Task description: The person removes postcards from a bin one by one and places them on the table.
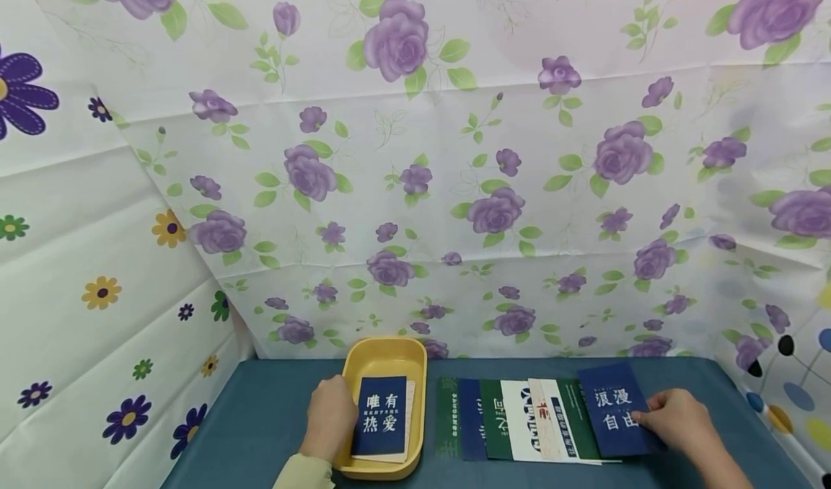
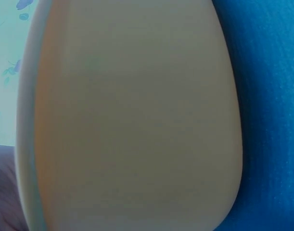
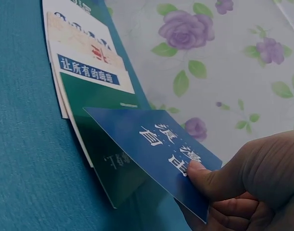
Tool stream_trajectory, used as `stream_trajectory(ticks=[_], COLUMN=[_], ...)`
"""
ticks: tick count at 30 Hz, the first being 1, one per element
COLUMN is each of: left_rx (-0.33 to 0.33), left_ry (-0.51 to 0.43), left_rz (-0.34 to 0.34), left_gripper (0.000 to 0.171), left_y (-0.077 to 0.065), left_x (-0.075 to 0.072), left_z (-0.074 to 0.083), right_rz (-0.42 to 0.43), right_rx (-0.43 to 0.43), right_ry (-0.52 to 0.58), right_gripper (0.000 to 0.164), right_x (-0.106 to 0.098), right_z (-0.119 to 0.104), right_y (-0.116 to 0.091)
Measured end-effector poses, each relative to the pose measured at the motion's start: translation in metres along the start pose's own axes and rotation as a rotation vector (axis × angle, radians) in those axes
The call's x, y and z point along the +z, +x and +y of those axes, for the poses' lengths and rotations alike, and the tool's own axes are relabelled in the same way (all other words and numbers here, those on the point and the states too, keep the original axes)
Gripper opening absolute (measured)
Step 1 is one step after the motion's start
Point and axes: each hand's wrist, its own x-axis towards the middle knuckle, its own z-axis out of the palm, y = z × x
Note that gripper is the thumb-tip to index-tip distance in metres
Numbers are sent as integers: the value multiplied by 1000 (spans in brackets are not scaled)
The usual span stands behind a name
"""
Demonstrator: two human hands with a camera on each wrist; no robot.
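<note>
Navy card (image 1: 613,413) printed 浪漫自由 is tilted up at the three o'clock end of a row of overlapping cards (image 1: 519,424), one of its corners above the green card (image 3: 94,127) that finishes the row (whether the two touch, I cannot tell). The right hand (image 1: 682,420) pinches it at its three o'clock edge, thumb on the printed face and fingers behind. From that card the row runs toward nine o'clock in green, white, cream and blue, each card partly covering a neighbour. Farther toward nine o'clock sits a yellow plastic tray (image 1: 420,402), holding a navy card printed 唯有热爱 (image 1: 379,420) on top of a pale card (image 1: 410,420). The left hand (image 1: 334,410), below it a pale sleeve (image 1: 304,472), grips the tray's rim at nine o'clock. Everything rests on a blue-covered table (image 1: 279,395); at twelve o'clock hangs a purple rose-patterned backdrop (image 1: 448,135).
</note>
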Motion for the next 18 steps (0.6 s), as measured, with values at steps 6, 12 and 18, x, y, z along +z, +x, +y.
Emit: stream_trajectory(ticks=[6,12,18], left_rx=[1,10,1], left_ry=[4,8,9], left_rz=[-6,11,2], left_gripper=[12,12,14], left_y=[-1,0,1], left_x=[-1,0,1], left_z=[1,1,0], right_rz=[10,24,46], right_rx=[1,20,4], right_ry=[38,34,39], right_gripper=[49,47,49], right_x=[10,18,25], right_z=[0,0,3], right_y=[-1,3,3])
